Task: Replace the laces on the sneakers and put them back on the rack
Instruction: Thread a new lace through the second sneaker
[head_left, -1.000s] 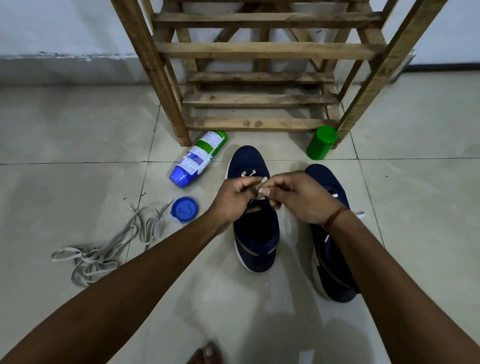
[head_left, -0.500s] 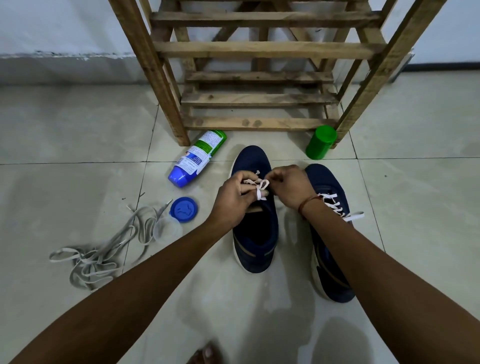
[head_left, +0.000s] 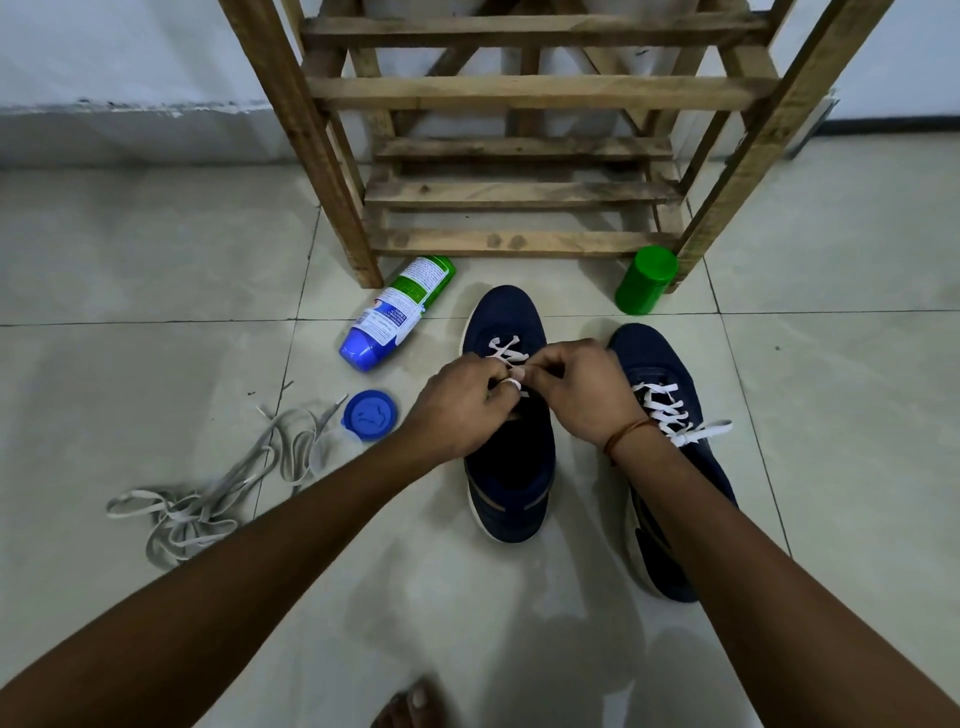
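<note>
Now left hand (head_left: 462, 402), right hand (head_left: 582, 387) pinch white lace (head_left: 511, 383)

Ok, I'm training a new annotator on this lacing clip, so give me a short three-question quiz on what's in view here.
1. True or false: the right-hand sneaker stands on the wooden rack.
2. The spray can is: A upright on the floor; B on its side on the floor; C on the rack.
3. What do the left hand and right hand pinch?
Key: 1 false, it is on the floor. 2 B. 3 the white lace of the middle sneaker.
</note>
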